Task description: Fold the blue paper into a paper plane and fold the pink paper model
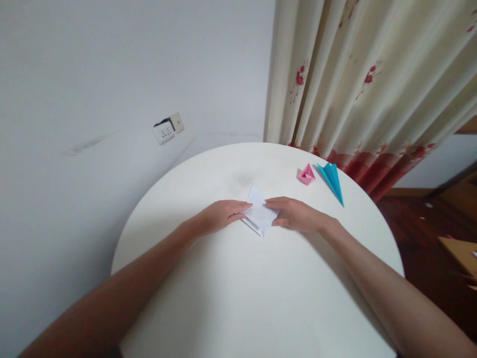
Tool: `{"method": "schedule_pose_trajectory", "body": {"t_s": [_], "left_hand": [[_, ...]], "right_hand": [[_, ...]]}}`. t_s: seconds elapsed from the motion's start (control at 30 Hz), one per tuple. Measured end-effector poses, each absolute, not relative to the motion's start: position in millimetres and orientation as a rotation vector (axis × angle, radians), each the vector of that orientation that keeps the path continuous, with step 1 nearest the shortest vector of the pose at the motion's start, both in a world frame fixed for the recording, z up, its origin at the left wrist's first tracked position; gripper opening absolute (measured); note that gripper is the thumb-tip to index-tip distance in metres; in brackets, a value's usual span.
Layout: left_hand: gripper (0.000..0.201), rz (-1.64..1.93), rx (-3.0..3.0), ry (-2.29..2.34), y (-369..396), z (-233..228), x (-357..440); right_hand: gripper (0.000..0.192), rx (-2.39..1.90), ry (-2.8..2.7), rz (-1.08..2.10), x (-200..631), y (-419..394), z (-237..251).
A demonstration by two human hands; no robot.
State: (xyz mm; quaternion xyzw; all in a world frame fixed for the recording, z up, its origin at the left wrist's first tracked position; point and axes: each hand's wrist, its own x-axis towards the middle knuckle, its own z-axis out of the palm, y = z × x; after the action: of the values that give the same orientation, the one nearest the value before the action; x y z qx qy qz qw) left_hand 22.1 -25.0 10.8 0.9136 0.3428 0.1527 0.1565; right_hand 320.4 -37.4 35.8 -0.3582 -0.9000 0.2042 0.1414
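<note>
Both hands lie flat on a white folded paper point(260, 215) in the middle of the round white table point(238, 298). The left hand point(219, 216) comes in from the left, palm down, fingers stretched out together, their tips pressing the paper's left edge. The right hand point(294, 214) comes in from the right, also palm down with fingers close together, its fingertips on the paper's right side. Neither hand is clamped around the paper; they press it down against the table. The paper shows angled creases, with one corner pointing far and another pointing near.

Farther right on the table sits a small pink folded piece point(306, 174), and just right of it lies a long blue folded piece point(333, 181), pointed toward the near right. A flowered curtain point(372, 74) hangs behind the table, and a wall socket point(168, 128) sits at the far left.
</note>
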Motion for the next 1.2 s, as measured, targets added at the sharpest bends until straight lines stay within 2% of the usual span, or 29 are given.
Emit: {"method": "schedule_pose_trajectory", "body": {"t_s": [0.1, 0.27, 0.57, 0.7, 0.97, 1.1, 1.2], "left_hand": [[0.041, 0.49, 2.634, 1.017, -24, 9, 24], [0.035, 0.642, 2.587, 1.108, -22, 6, 30], [0.031, 0.826, 2.275, 1.514, -31, 10, 41], [0.029, 0.954, 2.261, 1.476, -36, 13, 46], [0.019, 1.085, 2.143, 1.478, -44, 19, 62], [0.024, 1.145, 1.969, 1.436, -43, 17, 62], [0.026, 1.215, 1.934, 1.463, -43, 16, 60]], "right_hand": [[0.05, -1.045, -2.569, 0.547, 320, -38, 35], [0.023, -1.178, -2.479, 0.441, 309, -38, 34], [0.031, -1.434, -2.243, 0.269, 277, -46, 28], [0.029, -1.501, -2.178, 0.228, 264, -50, 27], [0.035, -1.385, -2.084, 0.429, 257, -55, 27], [0.05, -1.329, -1.996, 0.542, 256, -55, 27], [0.052, -1.241, -1.929, 0.671, 255, -55, 24]]}}
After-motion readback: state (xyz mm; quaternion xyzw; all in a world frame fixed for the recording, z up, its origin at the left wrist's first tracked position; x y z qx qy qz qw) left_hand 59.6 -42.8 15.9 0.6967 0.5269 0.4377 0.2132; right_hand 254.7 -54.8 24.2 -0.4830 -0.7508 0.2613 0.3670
